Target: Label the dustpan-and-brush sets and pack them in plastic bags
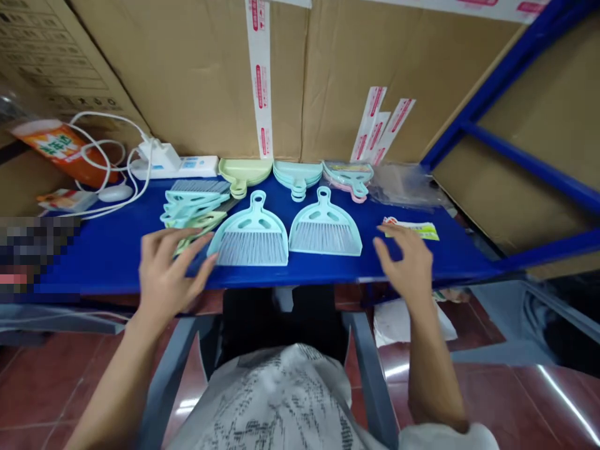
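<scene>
Two pale blue dustpans, each with a grey-bristled brush lying in it, rest side by side at the table's front: the left dustpan point(276, 225) and the right dustpan point(357, 236). My left hand point(169, 269) hovers with fingers apart near the left dustpan's outer corner and a pile of brushes point(194, 203), pale blue and green. On the other side, my right hand point(407, 265) is open, its fingertips beside a small printed card point(424, 230) with yellow-green and red on it. Whether the fingertips touch the card I cannot tell.
Behind stand stacks of green dustpans point(246, 172), blue dustpans point(297, 172) and bagged dustpans point(349, 172). Clear plastic bags point(405, 185) lie at back right. A power strip point(199, 166), white cables and an orange packet point(65, 150) occupy the left. Cardboard point(323, 81) walls the back.
</scene>
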Available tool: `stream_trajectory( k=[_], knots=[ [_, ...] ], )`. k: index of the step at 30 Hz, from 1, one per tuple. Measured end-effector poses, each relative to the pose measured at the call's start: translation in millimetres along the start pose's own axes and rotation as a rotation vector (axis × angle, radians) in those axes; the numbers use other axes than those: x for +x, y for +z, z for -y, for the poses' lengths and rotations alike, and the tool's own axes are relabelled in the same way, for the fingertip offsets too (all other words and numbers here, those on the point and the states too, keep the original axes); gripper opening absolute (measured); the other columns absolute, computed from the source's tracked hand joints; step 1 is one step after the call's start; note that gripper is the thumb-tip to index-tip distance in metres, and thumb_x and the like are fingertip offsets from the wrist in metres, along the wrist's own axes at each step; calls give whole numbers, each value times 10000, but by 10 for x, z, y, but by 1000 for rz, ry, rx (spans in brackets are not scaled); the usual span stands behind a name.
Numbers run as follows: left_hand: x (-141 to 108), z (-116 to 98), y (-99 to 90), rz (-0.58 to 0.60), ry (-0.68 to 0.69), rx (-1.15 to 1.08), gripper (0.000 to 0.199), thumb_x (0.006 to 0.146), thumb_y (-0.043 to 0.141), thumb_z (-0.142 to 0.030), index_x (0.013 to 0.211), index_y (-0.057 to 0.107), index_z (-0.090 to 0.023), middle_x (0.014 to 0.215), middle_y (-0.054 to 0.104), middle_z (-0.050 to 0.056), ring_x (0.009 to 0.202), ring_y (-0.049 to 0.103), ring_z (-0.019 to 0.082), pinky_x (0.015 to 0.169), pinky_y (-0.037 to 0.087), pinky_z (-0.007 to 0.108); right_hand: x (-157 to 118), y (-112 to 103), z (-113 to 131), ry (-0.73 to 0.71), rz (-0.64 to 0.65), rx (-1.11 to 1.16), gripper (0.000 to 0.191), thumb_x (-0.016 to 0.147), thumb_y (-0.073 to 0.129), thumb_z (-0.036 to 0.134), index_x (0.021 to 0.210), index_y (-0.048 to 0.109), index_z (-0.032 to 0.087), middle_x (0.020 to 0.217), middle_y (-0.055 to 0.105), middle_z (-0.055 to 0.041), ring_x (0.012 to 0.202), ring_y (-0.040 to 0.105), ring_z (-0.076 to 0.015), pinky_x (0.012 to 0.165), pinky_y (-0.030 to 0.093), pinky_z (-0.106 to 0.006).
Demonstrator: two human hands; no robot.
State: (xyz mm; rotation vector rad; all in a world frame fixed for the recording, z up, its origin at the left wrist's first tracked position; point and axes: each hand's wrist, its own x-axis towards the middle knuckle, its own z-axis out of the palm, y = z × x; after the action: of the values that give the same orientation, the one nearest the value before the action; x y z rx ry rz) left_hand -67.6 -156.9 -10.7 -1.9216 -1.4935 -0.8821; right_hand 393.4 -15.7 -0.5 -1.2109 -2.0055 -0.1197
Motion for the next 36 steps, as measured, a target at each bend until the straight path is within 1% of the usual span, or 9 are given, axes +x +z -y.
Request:
stream_trajectory(
  k=[4, 10, 14, 19, 22, 25, 27, 32, 36],
  knots=[
    [23, -305, -32, 114, 141, -129, 358, 973, 760, -213, 1326, 722, -257, 1300, 741, 158, 1230, 644, 389, 1016, 571, 575, 150, -116, -268, 326, 123, -340, 522, 1009, 625, 467, 1389, 759, 134, 1267, 788, -241, 1151, 740, -420, 968, 559, -528],
    [191, -387, -7, 51, 123, -228, 235, 1000, 700, -189, 1212, 761, -268, 1225, 777, 114, 1211, 647, 353, 991, 584, 553, 339, 165, -137, 382, 307, -583, 526, 1068, 496, 417, 1370, 776, 90, 1052, 783, -294, 1010, 735, -424, 833, 493, -465],
    [258, -313, -33, -3, 126, -285, 179, 1003, 704, -197, 1151, 783, -258, 1126, 804, 94, 1116, 686, 313, 958, 599, 516, 293, 176, -227, 401, 227, -567, 463, 1056, 550, 394, 1188, 865, 81, 972, 788, -290, 916, 733, -396, 781, 480, -450],
    [313, -113, -80, -63, 9, -357, 131, 1022, 684, -196, 1056, 803, -239, 1015, 821, 73, 972, 734, 257, 904, 603, 452, 393, 16, -720, 363, 227, -210, 249, 869, 880, 413, 939, 917, 177, 855, 819, -182, 722, 706, -278, 705, 457, -416],
    [302, -33, -143, -99, -54, -380, 103, 1017, 702, -225, 1009, 804, -237, 980, 828, 61, 902, 743, 238, 870, 601, 427, 463, -65, -750, 298, -5, -188, 282, 876, 879, 463, 834, 902, 185, 749, 779, -159, 686, 693, -252, 704, 450, -430],
    [283, -43, -213, -139, -133, -389, 83, 1007, 726, -263, 973, 801, -252, 935, 826, 34, 866, 745, 228, 853, 603, 413, 464, -92, -301, 85, -479, -194, 375, 983, 770, 487, 921, 900, 140, 794, 763, -160, 707, 668, -225, 700, 464, -409],
    [279, -88, -224, -160, -183, -435, 107, 1017, 721, -280, 949, 798, -248, 903, 819, 25, 855, 751, 218, 851, 607, 400, 441, -51, 200, -21, -583, -67, 397, 999, 756, 512, 903, 892, 151, 640, 655, -68, 567, 520, -161, 609, 407, -370],
    [272, -132, -61, -43, -252, -641, 382, 1004, 751, -351, 1371, 729, -249, 1352, 743, 114, 993, 761, 206, 724, 635, 299, 413, 323, 1319, -403, -33, 427, 177, 1060, 721, 346, 1053, 883, 274, 818, 787, -11, 697, 661, -160, 672, 516, -330],
    [242, -34, 71, 113, -148, -592, 635, 1016, 732, -320, 1622, 543, -290, 1613, 569, 159, 1248, 698, 271, 818, 663, 340, 460, 723, 1517, -512, 147, 603, 162, 1058, 719, 271, 1056, 879, 245, 984, 854, -41, 845, 732, -193, 801, 588, -372]
  ],
)
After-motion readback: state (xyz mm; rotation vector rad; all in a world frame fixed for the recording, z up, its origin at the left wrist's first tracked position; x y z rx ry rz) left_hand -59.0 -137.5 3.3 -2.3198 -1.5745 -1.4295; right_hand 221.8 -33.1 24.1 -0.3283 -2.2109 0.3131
